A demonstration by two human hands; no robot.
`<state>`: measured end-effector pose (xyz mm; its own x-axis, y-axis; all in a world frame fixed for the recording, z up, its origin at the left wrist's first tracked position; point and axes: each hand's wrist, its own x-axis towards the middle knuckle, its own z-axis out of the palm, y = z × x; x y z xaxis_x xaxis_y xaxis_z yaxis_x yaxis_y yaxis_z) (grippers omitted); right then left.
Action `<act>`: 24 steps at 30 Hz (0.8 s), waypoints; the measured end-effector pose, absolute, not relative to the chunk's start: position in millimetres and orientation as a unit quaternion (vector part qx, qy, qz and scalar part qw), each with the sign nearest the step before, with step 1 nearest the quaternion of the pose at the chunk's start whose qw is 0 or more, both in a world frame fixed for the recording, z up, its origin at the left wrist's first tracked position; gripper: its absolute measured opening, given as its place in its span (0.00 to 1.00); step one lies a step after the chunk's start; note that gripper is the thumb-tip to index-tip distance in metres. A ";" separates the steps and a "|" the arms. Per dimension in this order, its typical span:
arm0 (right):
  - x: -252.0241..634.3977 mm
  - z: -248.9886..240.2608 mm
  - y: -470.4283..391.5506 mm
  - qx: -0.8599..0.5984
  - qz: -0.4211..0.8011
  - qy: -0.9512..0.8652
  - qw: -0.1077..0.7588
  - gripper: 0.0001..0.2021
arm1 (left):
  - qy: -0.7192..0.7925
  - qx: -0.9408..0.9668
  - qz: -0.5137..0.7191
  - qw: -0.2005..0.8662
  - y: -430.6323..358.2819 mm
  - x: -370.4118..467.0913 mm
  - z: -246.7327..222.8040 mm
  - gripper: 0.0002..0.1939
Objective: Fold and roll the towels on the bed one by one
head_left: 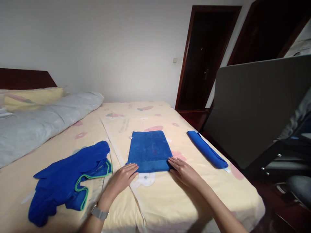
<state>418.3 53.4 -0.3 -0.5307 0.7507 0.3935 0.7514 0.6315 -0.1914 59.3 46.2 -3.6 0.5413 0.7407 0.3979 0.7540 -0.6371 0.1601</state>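
Observation:
A blue towel (pixel 150 145) lies flat in a folded rectangle on the bed, with a narrow strip turned over along its near edge. On the near left corner of that strip rests my left hand (pixel 125 176), fingers stretched out flat. My right hand (pixel 183 171) lies on the near right corner in the same way, its fingertips on the cloth. To the right is a rolled blue towel (pixel 206 149) with a small white tag at its near end. A crumpled blue cloth with green edging (pixel 70 171) spreads out to the left.
The bed (pixel 170 200) has a yellow patterned sheet. A grey rolled quilt (pixel 48 113) and a yellow pillow (pixel 34 98) lie at the left, before a dark headboard (pixel 24 78). A large grey panel (pixel 255 110) stands beyond the right edge, near a dark door (pixel 206 58).

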 end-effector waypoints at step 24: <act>415.2 -21.7 58.2 -0.413 0.017 -0.879 0.237 0.22 | -0.423 -0.885 -0.192 -0.031 49.6 43.9 -15.8 0.21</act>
